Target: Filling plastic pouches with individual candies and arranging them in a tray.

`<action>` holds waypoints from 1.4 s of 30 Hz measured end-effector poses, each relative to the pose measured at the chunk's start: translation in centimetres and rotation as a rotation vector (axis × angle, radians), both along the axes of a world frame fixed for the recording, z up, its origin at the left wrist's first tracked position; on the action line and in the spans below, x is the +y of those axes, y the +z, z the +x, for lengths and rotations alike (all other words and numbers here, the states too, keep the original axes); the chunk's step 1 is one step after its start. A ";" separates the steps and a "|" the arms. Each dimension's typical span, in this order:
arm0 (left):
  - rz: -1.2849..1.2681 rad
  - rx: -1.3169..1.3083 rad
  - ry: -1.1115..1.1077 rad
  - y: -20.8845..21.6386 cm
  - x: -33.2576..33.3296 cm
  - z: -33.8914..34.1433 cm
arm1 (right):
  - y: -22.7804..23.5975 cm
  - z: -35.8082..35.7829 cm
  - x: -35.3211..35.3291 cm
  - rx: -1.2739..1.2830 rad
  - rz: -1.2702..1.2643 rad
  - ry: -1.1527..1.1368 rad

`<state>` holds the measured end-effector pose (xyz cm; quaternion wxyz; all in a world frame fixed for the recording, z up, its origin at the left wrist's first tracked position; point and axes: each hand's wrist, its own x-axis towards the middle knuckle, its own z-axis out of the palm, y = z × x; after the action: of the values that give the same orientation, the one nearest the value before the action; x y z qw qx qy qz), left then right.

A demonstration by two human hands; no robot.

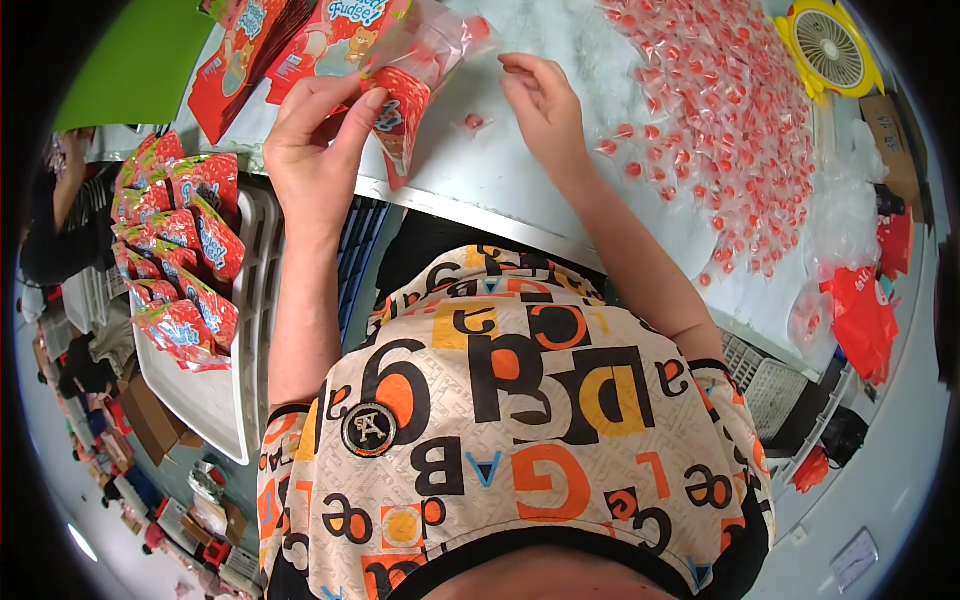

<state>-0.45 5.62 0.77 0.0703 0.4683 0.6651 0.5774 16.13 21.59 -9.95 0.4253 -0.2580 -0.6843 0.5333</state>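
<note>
My left hand (318, 135) pinches a red printed pouch (405, 112) between thumb and fingers, just above the table's near edge. The pouch tilts, its pointed lower corner hanging down. Its upper part is clear film, with red pieces showing through toward the top. To the right, my right hand (545, 112) is apart from the pouch, fingers loosely curled with a gap at the thumb, and nothing shows in it. A single wrapped red candy (473, 122) lies on the white table (560, 215) between my hands. Flat red pouches (255, 50) are stacked beyond my left hand.
Many wrapped red candies (710, 130) spread across the table's right side, near a yellow fan (828, 52). Filled pouches (180, 250) stand in a white tray (190, 400) at the left. A red plastic bag (862, 325) hangs at right. A person's arm (70, 180) shows far left.
</note>
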 end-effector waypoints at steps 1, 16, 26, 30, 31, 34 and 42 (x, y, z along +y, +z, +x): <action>0.018 -0.025 0.005 -0.1 -0.2 -0.2 | 0.0 0.3 -0.2 0.000 -0.002 0.005; 0.072 -0.085 0.023 -0.7 -1.5 0.8 | 7.8 1.5 1.0 0.061 0.042 0.096; 0.090 -0.081 0.009 -0.9 -0.3 2.2 | 15.9 -1.0 -1.2 -0.159 0.672 0.309; 0.104 -0.076 0.033 -0.9 -0.6 2.2 | 16.2 0.1 -1.4 -0.220 0.706 0.365; 0.103 -0.078 0.031 -0.9 -0.5 2.3 | 16.8 0.8 -1.8 -0.341 0.800 0.403; 0.063 -0.013 -0.029 -1.3 -0.4 2.7 | 15.2 0.9 -2.2 -0.478 0.898 0.411; 0.079 0.298 -0.035 -0.2 0.6 -1.4 | 12.4 1.8 -2.0 -0.278 1.229 0.349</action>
<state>-1.90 6.22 0.62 -0.0377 0.5628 0.6365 0.5260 17.92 19.57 2.47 0.3100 0.0804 -0.9449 0.0677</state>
